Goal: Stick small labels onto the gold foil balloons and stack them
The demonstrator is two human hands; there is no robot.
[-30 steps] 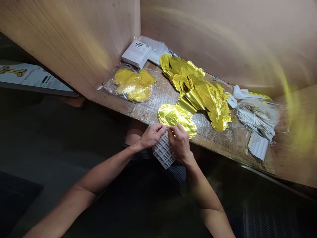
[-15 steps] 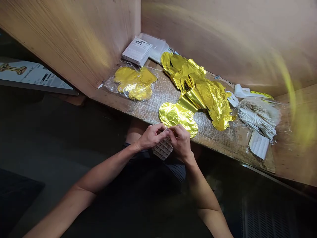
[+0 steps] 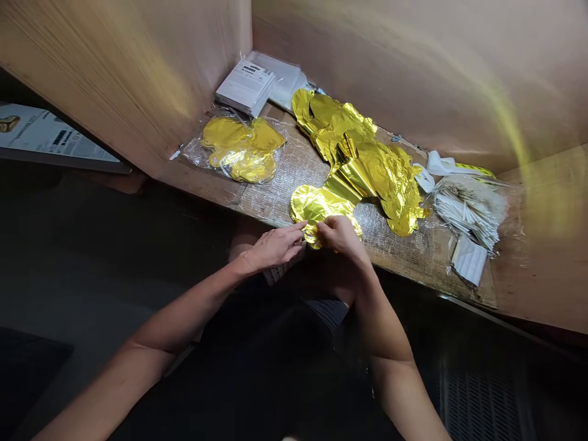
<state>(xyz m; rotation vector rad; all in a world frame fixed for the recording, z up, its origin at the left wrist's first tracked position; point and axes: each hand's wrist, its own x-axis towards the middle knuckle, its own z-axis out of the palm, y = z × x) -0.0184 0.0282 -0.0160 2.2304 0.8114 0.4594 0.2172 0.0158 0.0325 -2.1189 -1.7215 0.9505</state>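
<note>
Fingers point(image 3: 324, 228) of the right hand point(image 3: 342, 236) pinch the edge of a gold foil balloon point(image 3: 312, 205) lying on the wood shelf point(image 3: 523, 288); the left hand point(image 3: 274, 248) is open, its fingertips right by the foil

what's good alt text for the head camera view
Two hands work at the lower lobe of a crumpled gold foil balloon on a wooden shelf, the left hand reaching its fingertips to the foil's edge and the right hand resting on it. Beside it lie more gold foil in a clear plastic bag, white packets and a bag of white sticks.
</note>
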